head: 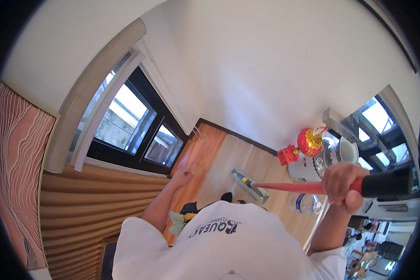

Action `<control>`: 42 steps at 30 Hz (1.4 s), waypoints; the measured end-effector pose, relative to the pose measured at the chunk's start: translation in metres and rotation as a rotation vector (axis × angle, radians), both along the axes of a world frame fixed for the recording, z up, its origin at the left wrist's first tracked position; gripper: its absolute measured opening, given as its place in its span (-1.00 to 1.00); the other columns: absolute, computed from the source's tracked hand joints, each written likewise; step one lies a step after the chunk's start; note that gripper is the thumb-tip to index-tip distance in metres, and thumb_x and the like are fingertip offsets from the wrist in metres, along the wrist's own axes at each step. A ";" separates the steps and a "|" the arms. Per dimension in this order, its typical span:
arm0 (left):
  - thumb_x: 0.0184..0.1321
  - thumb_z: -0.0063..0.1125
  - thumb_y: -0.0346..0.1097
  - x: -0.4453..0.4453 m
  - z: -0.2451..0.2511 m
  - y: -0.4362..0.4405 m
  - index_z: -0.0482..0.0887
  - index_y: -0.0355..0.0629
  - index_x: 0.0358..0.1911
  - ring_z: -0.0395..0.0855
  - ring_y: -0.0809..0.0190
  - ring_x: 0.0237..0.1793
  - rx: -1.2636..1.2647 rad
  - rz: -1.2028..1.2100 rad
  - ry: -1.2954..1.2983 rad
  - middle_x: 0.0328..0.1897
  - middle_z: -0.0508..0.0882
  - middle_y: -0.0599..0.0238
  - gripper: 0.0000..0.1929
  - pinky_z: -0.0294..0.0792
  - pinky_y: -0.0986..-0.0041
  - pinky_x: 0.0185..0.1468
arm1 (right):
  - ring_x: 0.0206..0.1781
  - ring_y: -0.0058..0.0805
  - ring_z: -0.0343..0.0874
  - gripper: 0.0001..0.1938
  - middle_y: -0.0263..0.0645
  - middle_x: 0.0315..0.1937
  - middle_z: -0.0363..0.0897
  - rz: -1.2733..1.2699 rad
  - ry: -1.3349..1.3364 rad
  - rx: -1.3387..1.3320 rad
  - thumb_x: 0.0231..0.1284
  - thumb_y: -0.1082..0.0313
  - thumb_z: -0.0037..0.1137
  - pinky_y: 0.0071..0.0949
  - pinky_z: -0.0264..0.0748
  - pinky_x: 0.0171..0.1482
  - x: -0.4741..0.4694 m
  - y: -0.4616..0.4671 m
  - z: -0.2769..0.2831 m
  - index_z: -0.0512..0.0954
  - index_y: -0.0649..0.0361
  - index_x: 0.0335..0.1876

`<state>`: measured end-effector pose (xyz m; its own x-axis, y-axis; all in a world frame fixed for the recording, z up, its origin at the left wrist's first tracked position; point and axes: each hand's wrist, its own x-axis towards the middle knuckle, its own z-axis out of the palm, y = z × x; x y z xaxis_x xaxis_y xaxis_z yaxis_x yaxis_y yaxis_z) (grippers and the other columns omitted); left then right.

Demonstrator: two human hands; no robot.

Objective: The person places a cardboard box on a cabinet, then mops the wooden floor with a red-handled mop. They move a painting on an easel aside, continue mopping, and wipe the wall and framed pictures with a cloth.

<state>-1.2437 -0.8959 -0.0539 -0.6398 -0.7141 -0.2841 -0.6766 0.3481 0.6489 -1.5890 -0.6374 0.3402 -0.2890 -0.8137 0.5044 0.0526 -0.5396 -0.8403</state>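
Observation:
My right hand (343,185) is wrapped around the red handle (290,187) of a flat mop, just below its black grip (386,183). The handle slants down to the mop head (249,184), a grey-green pad with a yellow and dark joint, lying flat on the pale wood floor (227,164). Off to the left, my left hand (182,177) hangs away from the mop near the window side, its fingers loosely curled and partly blurred. Nothing shows in it. A cloth (177,223) and something yellow hang at my left side, partly covered by my shirt.
Right of the mop head stand a clear plastic bottle (306,203), a patterned ceramic pot (330,154) and a red-gold lantern ornament (309,141). A dark skirting board (252,141) borders the white wall. On the left are a black-framed window (140,129) and ribbed wood panelling (101,199).

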 end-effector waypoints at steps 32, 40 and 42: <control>0.02 0.29 -0.10 0.079 0.193 0.185 0.62 -0.12 -0.13 0.59 -0.03 -0.06 0.256 0.520 -0.288 -0.09 0.64 0.01 -0.63 0.40 0.22 -0.02 | -0.11 -0.04 0.55 -0.64 0.03 -0.20 0.53 -0.214 0.604 0.592 0.15 0.31 0.08 -0.17 0.44 -0.03 -0.058 -0.446 -0.253 0.30 0.22 0.01; 0.21 0.16 -0.07 0.080 0.342 0.045 0.71 -0.18 -0.30 0.59 0.35 -0.45 0.368 0.390 -0.240 -0.47 0.69 0.31 -0.71 0.42 0.48 -0.28 | 0.08 -0.04 0.47 -0.43 0.08 0.01 0.45 -0.259 0.695 0.672 0.11 0.27 0.15 -0.09 0.37 0.09 -0.017 -0.506 -0.267 0.22 0.16 0.23; 0.25 0.13 -0.10 0.063 0.369 0.007 0.68 -0.21 -0.23 0.56 0.44 -0.41 0.442 0.503 0.129 -0.39 0.68 0.39 -0.71 0.43 0.51 -0.27 | 0.14 -0.04 0.41 -0.39 0.07 0.08 0.38 -0.430 0.770 0.628 0.10 0.26 0.18 -0.11 0.33 0.13 -0.014 -0.507 -0.269 0.20 0.16 0.26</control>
